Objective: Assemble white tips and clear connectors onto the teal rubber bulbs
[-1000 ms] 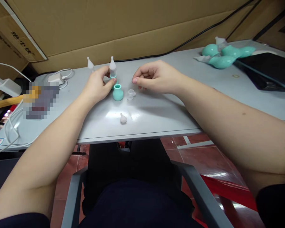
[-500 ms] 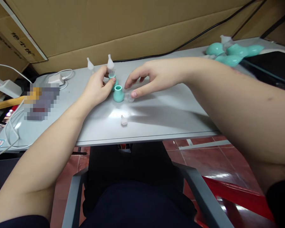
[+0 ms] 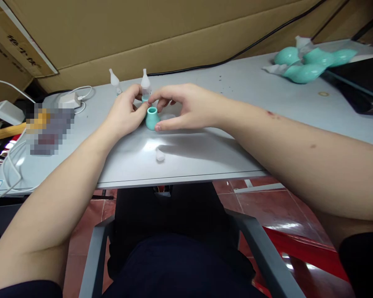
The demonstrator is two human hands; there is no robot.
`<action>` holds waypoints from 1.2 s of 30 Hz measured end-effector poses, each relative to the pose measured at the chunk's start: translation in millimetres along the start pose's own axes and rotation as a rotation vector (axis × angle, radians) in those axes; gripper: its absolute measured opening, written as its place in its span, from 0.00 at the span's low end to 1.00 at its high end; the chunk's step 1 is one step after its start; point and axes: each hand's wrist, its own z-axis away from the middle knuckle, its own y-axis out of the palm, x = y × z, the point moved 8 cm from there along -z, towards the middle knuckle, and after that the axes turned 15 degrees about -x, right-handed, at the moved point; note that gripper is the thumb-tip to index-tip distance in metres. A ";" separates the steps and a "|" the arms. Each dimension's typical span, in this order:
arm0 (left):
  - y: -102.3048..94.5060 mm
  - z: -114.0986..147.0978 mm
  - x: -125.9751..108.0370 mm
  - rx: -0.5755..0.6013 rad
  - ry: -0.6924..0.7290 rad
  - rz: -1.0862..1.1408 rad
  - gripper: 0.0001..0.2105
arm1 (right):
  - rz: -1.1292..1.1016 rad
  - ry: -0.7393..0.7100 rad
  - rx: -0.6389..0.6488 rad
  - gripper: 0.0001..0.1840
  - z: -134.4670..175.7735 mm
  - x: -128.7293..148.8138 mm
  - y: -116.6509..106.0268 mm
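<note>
Head view: open-necked teal bulb point(image 3: 152, 120) is seen upright, left of the right hand's point(image 3: 194, 104) palm, at its thumb tip; right is judged nearer, thumb and fingers held apart. Nozzle-topped bulb point(image 3: 146, 88) is clamped by the left hand point(image 3: 126, 108).

PLACE: makeshift workspace, exact kind unclear | SIGNS: cardboard wall point(image 3: 127, 37), grey table point(image 3: 127, 167), chair armrest point(image 3: 97, 244), red-tiled floor point(image 3: 261, 203), white charger point(image 3: 68, 100)

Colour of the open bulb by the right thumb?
The bulb is mint green; head view shows it best.
</note>
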 end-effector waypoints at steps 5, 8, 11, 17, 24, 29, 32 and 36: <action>-0.3 0.7 -4.9 0.007 0.010 0.017 0.10 | 0.058 0.108 -0.049 0.10 -1.7 1.6 3.8; -2.0 0.0 -3.1 -0.015 -0.002 0.027 0.10 | 0.062 0.127 -0.081 0.11 -3.4 4.0 -0.7; -3.2 -0.9 -1.3 -0.019 0.005 0.051 0.11 | 0.038 0.159 -0.160 0.16 -6.6 2.5 -14.2; -7.4 -1.6 0.0 -0.020 0.015 0.087 0.12 | 0.110 0.241 -0.319 0.19 -6.5 -10.5 -43.0; -8.7 -1.1 1.9 -0.061 0.006 0.083 0.12 | 0.225 0.344 -0.202 0.14 -3.9 -29.2 -36.9; -5.5 -5.3 5.8 -0.052 -0.029 0.006 0.07 | 0.247 0.340 -0.200 0.16 -3.4 -31.9 -39.6; -9.7 -4.2 -0.9 -0.064 0.005 -0.018 0.07 | 0.227 0.283 -0.282 0.18 -3.4 -28.6 -48.0; -18.4 -1.0 -9.7 -0.139 0.025 -0.013 0.06 | 0.123 0.029 -0.394 0.13 -3.3 -4.5 -56.5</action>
